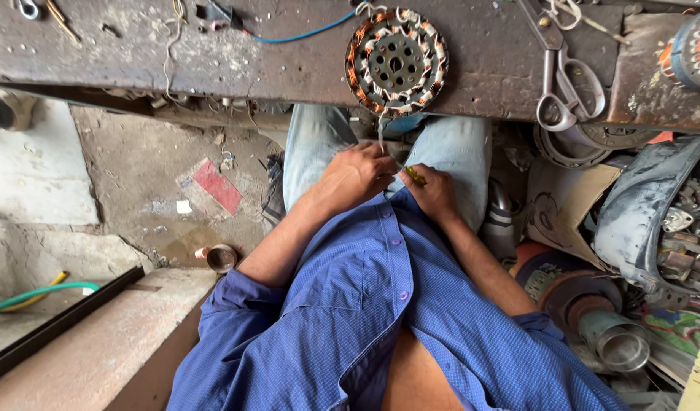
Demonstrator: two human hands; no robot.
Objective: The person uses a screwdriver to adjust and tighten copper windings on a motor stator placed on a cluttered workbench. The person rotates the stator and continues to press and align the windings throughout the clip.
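Below the stator (396,62), left hand (355,176) pinches its wire (380,133); right hand (434,192) grips a yellow-green piece (415,176).

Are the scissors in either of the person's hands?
No. The scissors lie on the workbench, apart from both the left hand and right hand.

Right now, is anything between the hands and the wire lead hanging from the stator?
Nothing visible. The left hand already pinches the wire lead below the stator; the right hand holds a small yellow-green piece beside it.
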